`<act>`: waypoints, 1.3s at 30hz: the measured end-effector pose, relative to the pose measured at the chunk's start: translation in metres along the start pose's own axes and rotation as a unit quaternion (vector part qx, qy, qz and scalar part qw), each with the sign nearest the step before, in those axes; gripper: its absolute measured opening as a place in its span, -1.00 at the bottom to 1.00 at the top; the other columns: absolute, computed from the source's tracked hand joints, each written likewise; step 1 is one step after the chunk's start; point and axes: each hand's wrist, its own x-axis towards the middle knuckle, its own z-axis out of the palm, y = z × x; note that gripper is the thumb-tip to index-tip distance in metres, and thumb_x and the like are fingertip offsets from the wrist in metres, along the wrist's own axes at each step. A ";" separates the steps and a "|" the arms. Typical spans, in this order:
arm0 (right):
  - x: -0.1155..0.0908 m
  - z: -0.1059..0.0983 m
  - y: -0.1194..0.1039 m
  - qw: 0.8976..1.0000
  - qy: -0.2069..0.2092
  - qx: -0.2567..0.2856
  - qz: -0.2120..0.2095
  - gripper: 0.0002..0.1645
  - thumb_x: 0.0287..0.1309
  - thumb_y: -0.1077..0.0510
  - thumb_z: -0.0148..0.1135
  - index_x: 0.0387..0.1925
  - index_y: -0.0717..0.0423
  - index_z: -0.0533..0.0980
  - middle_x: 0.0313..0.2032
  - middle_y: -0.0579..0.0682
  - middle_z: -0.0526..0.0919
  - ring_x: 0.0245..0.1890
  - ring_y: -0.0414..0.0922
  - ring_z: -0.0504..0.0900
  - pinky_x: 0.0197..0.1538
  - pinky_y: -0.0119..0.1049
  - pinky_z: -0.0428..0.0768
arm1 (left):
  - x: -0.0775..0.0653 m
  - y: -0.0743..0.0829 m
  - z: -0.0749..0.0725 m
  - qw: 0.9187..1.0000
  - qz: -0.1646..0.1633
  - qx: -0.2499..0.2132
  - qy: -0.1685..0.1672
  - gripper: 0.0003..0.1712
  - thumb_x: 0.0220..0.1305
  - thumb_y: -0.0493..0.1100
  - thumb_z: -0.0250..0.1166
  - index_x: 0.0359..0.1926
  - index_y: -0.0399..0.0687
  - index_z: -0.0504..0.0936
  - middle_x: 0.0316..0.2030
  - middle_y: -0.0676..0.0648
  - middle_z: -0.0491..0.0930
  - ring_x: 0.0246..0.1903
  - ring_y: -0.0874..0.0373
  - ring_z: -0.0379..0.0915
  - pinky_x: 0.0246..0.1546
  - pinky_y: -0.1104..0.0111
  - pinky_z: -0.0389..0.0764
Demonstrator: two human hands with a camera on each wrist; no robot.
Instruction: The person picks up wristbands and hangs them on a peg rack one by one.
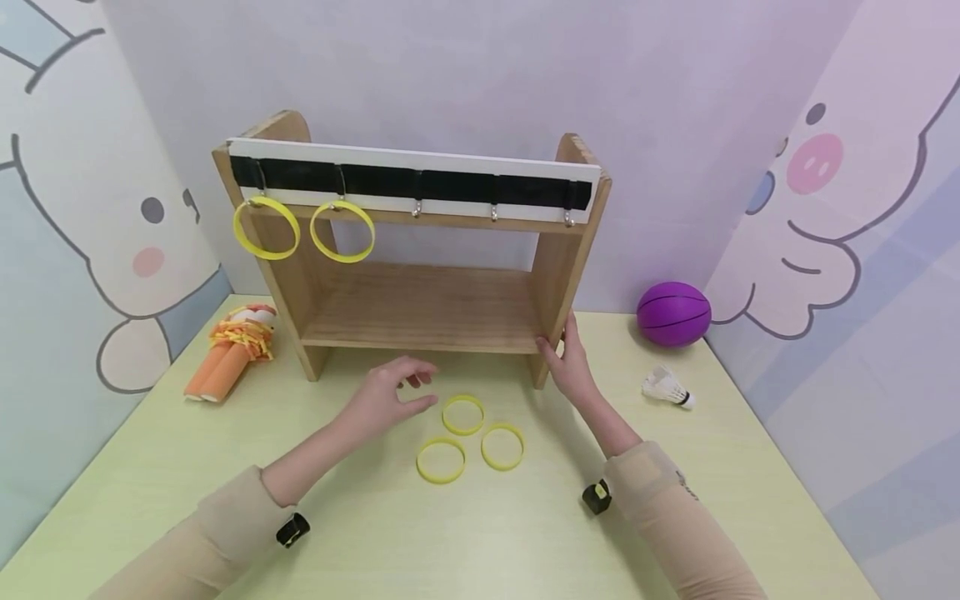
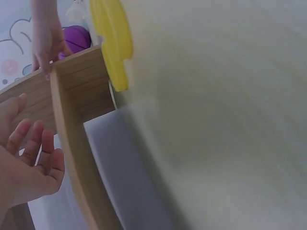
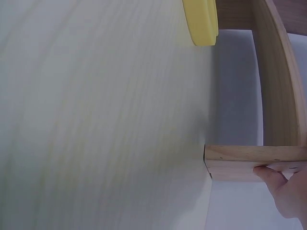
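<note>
A wooden shelf rack (image 1: 420, 304) bears a white board with a black strip and a row of small metal hooks (image 1: 417, 208). Two yellow rings (image 1: 262, 254) hang from the left hooks. Three more yellow rings (image 1: 441, 480) lie on the table in front of the rack. My left hand (image 1: 386, 396) hovers just left of these, thumb and loosely bent fingers apart, with nothing between them. My right hand (image 1: 573, 367) grips the lower right side panel (image 3: 249, 154), thumb at its front edge; the fingers are partly hidden behind it.
On the table (image 1: 420, 542), an orange doll (image 1: 228, 354) lies left of the rack. To the right are a purple ball (image 1: 673, 314) and a white shuttlecock (image 1: 666, 386). Walls with cartoon animals close in the back and sides.
</note>
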 end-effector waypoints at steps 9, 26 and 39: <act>0.000 -0.002 -0.001 1.000 0.003 -0.005 -0.001 -0.14 0.27 0.36 0.05 0.45 0.15 -0.16 0.32 0.36 0.14 0.24 0.29 0.29 0.17 0.21 0.35 | -0.002 -0.017 0.016 0.995 0.019 -0.008 -0.094 -0.71 0.04 -0.20 0.44 -0.17 -0.16 0.66 -0.23 -0.09 0.65 -0.25 -0.01 0.54 -0.17 0.14 0.57; -0.002 0.000 0.001 1.000 0.002 0.002 0.002 -0.14 0.28 0.35 0.04 0.45 0.15 -0.17 0.32 0.36 0.13 0.24 0.30 0.29 0.19 0.22 0.32 | 0.000 -0.037 0.030 0.981 0.008 -0.017 -0.192 -0.88 0.08 -0.23 0.40 -0.31 -0.12 0.69 -0.46 0.13 0.63 -0.46 0.37 0.49 -0.36 0.48 0.56; 0.001 0.000 0.002 1.000 0.002 0.002 0.000 -0.13 0.27 0.36 0.04 0.45 0.16 -0.18 0.33 0.36 0.13 0.25 0.29 0.27 0.19 0.21 0.33 | 0.001 -0.043 0.037 0.973 0.000 -0.040 -0.229 -0.96 0.11 -0.23 0.38 -0.40 -0.11 0.69 -0.48 0.14 0.63 -0.47 0.38 0.47 -0.40 0.50 0.54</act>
